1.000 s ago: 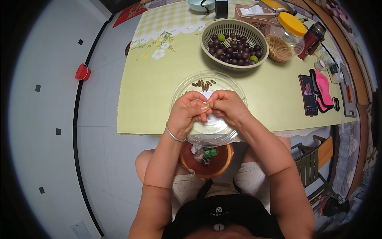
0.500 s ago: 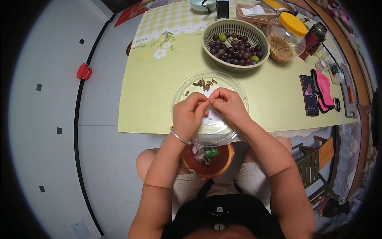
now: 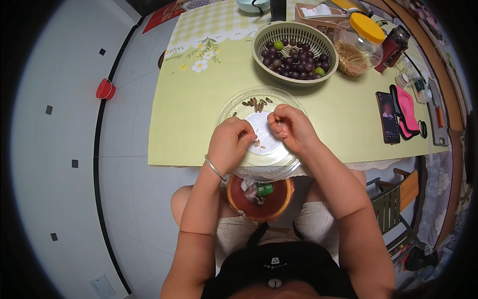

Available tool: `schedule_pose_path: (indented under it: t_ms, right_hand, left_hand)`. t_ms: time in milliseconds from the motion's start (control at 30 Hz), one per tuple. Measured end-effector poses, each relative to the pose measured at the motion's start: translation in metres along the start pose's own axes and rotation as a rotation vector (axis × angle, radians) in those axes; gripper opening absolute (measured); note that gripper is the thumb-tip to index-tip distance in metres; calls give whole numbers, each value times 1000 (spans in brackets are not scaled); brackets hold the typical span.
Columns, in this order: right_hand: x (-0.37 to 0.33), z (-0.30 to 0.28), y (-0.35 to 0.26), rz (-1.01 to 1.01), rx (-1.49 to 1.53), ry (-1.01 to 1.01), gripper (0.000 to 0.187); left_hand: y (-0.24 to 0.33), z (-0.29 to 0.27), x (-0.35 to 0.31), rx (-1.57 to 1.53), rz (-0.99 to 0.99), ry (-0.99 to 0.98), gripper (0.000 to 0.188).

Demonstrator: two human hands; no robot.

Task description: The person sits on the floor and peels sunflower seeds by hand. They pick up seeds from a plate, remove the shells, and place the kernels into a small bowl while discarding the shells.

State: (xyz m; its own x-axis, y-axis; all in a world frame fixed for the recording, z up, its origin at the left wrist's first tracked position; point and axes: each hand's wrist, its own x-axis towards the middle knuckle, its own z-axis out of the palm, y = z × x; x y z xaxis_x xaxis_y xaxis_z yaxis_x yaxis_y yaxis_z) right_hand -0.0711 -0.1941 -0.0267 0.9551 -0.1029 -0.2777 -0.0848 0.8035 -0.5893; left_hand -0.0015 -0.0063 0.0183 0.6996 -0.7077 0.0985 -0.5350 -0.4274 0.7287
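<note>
A round clear plastic tray [image 3: 234, 102] lies at the table's near edge. Several brown, elongated shelled seeds [image 3: 256, 104] are grouped on its far side, and small pale pieces [image 3: 257, 143] lie in its middle. My left hand [image 3: 232, 143] is over the tray's left part, thumb and fingers pinched together beside the pale pieces; a small whitish bit shows at the fingertips, too small to name. Above the right part, apart from the left, my right hand [image 3: 293, 127] is closed with curled fingers. Whatever it holds is mostly hidden by them.
Beyond the tray stands a basket [image 3: 259, 52] of dark grapes, beside a yellow-lidded jar [image 3: 367, 29] and a dark red flask [image 3: 393, 49]. A phone [image 3: 388, 117] and a pink-and-black item [image 3: 407, 112] lie at right. Below the table edge is a lined bin [image 3: 269, 209].
My hands, previously meeting fingertip to fingertip over the tray, have come apart. The left has moved left and slightly nearer, the right a little to the right.
</note>
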Motion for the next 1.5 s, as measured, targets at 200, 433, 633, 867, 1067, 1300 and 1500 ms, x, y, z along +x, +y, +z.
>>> schedule_pose_path:
  t_ms: [200, 433, 633, 867, 1067, 1300, 1500]
  right_hand:
    - [0, 4, 6, 125, -289, 35, 13]
    - [-1, 2, 2, 214, -140, -69, 27]
    - [-5, 14, -5, 170, -287, 39, 20]
    - [-5, 8, -5, 178, -375, 7, 21]
    - [-7, 10, -9, 206, -455, 0, 22]
    - [-10, 13, -2, 192, -679, -64, 21]
    - [-14, 17, -7, 242, -650, -97, 22]
  left_hand:
    - [8, -3, 1, -207, -15, 10, 9]
    - [5, -1, 3, -188, 40, 77, 11]
    - [-14, 12, -1, 144, 64, -48, 15]
    - [-19, 18, 1, 230, 46, -108, 4]
    - [-18, 16, 2, 199, 43, -86, 6]
    - [-19, 16, 1, 167, 76, -82, 12]
    - [-23, 18, 1, 208, 58, -46, 7]
